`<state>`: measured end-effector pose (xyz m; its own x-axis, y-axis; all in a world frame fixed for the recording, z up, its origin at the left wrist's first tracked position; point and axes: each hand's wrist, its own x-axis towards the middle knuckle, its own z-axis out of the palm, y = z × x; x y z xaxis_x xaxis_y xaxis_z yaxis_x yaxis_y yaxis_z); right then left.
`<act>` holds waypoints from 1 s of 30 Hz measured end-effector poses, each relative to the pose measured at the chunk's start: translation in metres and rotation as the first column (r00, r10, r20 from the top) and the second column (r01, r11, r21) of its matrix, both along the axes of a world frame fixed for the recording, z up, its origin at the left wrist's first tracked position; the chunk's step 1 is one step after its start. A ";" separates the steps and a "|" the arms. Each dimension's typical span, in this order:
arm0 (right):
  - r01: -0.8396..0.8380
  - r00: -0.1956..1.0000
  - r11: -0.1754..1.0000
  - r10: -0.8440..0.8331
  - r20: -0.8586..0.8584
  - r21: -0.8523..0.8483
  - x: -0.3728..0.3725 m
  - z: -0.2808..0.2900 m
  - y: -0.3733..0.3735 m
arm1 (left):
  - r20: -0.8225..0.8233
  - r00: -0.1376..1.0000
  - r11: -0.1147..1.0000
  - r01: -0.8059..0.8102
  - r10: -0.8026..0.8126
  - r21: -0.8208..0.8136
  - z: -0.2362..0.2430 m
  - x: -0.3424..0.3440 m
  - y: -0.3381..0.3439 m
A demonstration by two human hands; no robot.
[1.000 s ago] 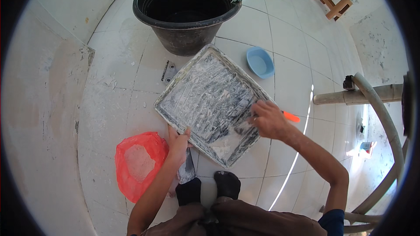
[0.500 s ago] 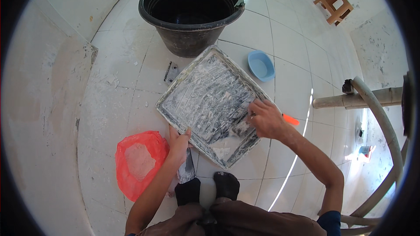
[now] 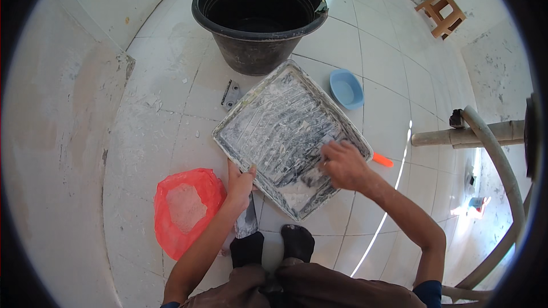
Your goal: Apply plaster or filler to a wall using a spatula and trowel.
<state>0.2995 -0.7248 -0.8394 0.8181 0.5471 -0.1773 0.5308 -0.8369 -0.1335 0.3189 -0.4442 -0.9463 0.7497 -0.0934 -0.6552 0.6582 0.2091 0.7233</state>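
Note:
A paint tray [image 3: 251, 179], its ribbed bed smeared with grey-white residue, lies turned cornerwise in front of my feet. My left hand [image 3: 242, 181] is closed on its lower left rim, thumb on top. Inside the tray, near its right corner, my right hand [image 3: 346, 165] is closed with the fingers bent down. Something small and greyish shows at those fingertips, too blurred to name. Beside my left wrist, a flat metal blade [image 3: 246, 222] lies on the floor, partly covered. From beyond the tray's right corner sticks out an orange handle [image 3: 382, 160].
A large black bucket [image 3: 260, 51] stands just behind the tray. A red plastic bag [image 3: 214, 187] of pale powder sits at left, a light blue basin [image 3: 346, 89] at right. Bamboo poles [image 3: 485, 132] reach in from the right; a brown stool [image 3: 440, 13] stands far right.
My right hand has shifted slightly left and toward me over the tray bed. My left hand keeps its hold on the rim. The whole view has swung a little.

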 end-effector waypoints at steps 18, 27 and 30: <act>0.027 0.994 0.997 -0.019 -0.112 0.070 -0.028 -0.006 0.019 | 0.029 1.000 0.999 -0.009 0.010 -0.035 -0.004 -0.002 0.000; 0.096 0.991 0.987 -0.082 -0.106 0.131 -0.031 -0.023 0.009 | 0.041 0.999 0.999 0.004 -0.002 -0.042 -0.002 -0.002 -0.002; 0.128 0.988 0.987 -0.119 -0.098 0.095 -0.026 -0.010 0.013 | 0.052 0.999 1.000 0.009 -0.008 -0.021 -0.010 -0.005 0.002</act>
<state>0.2733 -0.7121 -0.8492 0.8634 0.4616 -0.2037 0.4055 -0.8751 -0.2643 0.3144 -0.4420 -0.9560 0.7819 -0.1137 -0.6129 0.6215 0.2193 0.7521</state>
